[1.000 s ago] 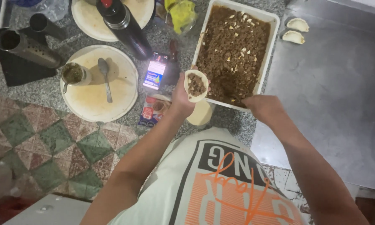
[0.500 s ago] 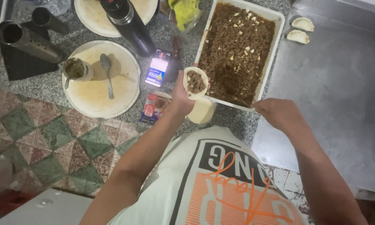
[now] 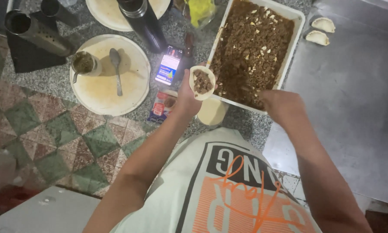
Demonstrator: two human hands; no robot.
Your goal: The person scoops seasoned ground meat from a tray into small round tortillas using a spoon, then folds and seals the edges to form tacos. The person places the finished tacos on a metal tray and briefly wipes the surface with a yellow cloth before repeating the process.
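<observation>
My left hand (image 3: 185, 98) holds up a round dough disc (image 3: 202, 82) with a heap of brown minced filling on it. The disc hovers at the near left corner of a white tray (image 3: 298, 26) full of the same minced filling. My right hand (image 3: 283, 106) is at the tray's near edge, to the right of the disc, with its back toward me and the fingers curled under and hidden. A stack of pale dough discs (image 3: 212, 113) lies on the counter just below my left hand.
Two folded pastries (image 3: 322, 25) rest on the grey metal sheet (image 3: 353, 108) at the right. At the left is a round board (image 3: 100, 92) with a spoon (image 3: 115, 64) and a cup (image 3: 85, 64). A dark flask (image 3: 143, 22), a phone (image 3: 168, 65) and a red packet (image 3: 159, 105) lie between.
My right hand has drawn back from the filling to the tray's near right edge. My left hand keeps the filled disc in about the same place.
</observation>
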